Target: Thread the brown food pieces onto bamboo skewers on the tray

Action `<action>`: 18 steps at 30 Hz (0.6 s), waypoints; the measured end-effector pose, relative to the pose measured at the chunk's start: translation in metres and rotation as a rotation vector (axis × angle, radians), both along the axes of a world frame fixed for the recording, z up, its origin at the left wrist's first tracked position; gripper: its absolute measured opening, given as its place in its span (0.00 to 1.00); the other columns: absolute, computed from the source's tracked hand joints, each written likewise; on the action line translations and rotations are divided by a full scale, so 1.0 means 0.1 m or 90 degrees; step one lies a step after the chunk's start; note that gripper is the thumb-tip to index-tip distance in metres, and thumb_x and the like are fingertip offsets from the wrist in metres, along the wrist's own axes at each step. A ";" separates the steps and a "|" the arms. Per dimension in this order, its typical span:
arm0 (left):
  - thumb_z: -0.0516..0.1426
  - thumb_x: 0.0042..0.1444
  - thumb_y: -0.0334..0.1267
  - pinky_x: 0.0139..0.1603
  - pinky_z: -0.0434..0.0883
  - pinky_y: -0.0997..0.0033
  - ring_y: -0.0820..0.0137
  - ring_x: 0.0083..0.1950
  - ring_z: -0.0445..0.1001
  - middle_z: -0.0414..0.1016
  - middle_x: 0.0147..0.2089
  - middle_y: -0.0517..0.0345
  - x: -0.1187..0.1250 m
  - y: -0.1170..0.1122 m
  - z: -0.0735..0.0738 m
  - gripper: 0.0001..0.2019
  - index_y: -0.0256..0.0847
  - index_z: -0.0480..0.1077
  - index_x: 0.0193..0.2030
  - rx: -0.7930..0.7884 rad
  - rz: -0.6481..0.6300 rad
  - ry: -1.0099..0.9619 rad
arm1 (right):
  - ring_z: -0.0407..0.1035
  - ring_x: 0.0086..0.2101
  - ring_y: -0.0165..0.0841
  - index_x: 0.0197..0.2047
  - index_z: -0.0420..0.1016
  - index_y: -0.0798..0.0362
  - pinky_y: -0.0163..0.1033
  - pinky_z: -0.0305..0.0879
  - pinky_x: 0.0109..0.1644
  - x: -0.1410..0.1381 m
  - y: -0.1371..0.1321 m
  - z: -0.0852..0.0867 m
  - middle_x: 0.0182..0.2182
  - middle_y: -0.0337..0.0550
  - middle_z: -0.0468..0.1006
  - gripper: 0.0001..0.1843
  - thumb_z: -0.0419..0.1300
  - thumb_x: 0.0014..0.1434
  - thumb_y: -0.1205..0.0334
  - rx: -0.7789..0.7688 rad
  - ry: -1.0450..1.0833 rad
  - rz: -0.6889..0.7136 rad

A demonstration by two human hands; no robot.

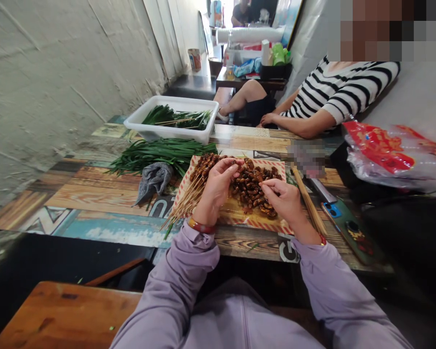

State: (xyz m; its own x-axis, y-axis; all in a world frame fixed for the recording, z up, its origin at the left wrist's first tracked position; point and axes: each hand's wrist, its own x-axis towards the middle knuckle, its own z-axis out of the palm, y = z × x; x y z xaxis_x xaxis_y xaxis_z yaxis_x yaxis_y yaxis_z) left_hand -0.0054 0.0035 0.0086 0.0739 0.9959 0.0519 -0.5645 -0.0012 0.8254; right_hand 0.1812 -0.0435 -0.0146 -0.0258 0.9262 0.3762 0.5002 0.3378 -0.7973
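A tray (pixel 240 215) lined with red-striped paper lies on the table before me, heaped with brown glazed pieces (pixel 252 186). Finished skewers (pixel 192 191) rest on its left side, sticks pointing toward me. My left hand (pixel 218 186) is curled over the skewers, fingers pinched together near the heap. My right hand (pixel 281 196) is pinched on a brown piece at the heap's right edge. Whether a stick runs between the two hands is hard to make out.
Loose green chives (pixel 160 152) and a grey cloth (pixel 153 178) lie left of the tray; a white tub (pixel 174 127) of chives stands behind. Bare sticks (pixel 308 203), a phone (pixel 343 228) and red-printed bags (pixel 396 152) are right. A person in stripes (pixel 334 97) sits opposite.
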 end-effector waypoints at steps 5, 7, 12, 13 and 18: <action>0.68 0.43 0.37 0.40 0.68 0.75 0.72 0.40 0.76 0.79 0.39 0.55 0.02 -0.03 0.01 0.13 0.37 0.73 0.35 0.000 -0.008 0.027 | 0.73 0.25 0.30 0.36 0.80 0.52 0.34 0.64 0.29 0.00 0.02 -0.01 0.26 0.40 0.80 0.14 0.57 0.61 0.54 0.021 -0.022 -0.020; 0.68 0.45 0.37 0.41 0.68 0.74 0.72 0.40 0.76 0.79 0.39 0.54 0.03 -0.04 -0.01 0.12 0.36 0.74 0.35 0.012 -0.039 0.058 | 0.73 0.24 0.30 0.36 0.80 0.52 0.34 0.64 0.28 -0.01 0.02 -0.01 0.26 0.40 0.80 0.14 0.56 0.61 0.54 0.023 -0.029 -0.032; 0.69 0.43 0.37 0.44 0.69 0.73 0.73 0.40 0.74 0.79 0.40 0.56 0.04 -0.05 -0.05 0.12 0.37 0.77 0.36 0.021 -0.118 0.087 | 0.75 0.28 0.32 0.39 0.80 0.51 0.35 0.67 0.33 -0.02 0.00 0.03 0.31 0.42 0.83 0.12 0.56 0.61 0.56 0.032 -0.061 -0.037; 0.69 0.43 0.37 0.45 0.69 0.73 0.74 0.39 0.74 0.79 0.39 0.57 0.05 -0.05 -0.05 0.12 0.38 0.77 0.36 0.015 -0.123 0.080 | 0.75 0.29 0.32 0.39 0.80 0.51 0.35 0.67 0.34 -0.03 -0.01 0.04 0.32 0.42 0.83 0.12 0.56 0.61 0.57 0.037 -0.070 -0.036; 0.70 0.41 0.37 0.45 0.70 0.73 0.75 0.37 0.74 0.78 0.37 0.59 0.08 -0.08 -0.05 0.13 0.38 0.77 0.34 -0.019 -0.142 0.037 | 0.73 0.26 0.32 0.35 0.80 0.51 0.36 0.65 0.32 -0.06 -0.01 0.05 0.27 0.40 0.81 0.12 0.56 0.61 0.56 0.061 -0.099 -0.029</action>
State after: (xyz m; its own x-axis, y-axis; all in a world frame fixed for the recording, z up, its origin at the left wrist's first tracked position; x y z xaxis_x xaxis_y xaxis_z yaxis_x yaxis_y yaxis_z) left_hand 0.0024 -0.0046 0.0040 0.2949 0.9554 0.0124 -0.4999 0.1432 0.8541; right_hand 0.1755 -0.0447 -0.0100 -0.0498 0.8880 0.4571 0.6316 0.3825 -0.6743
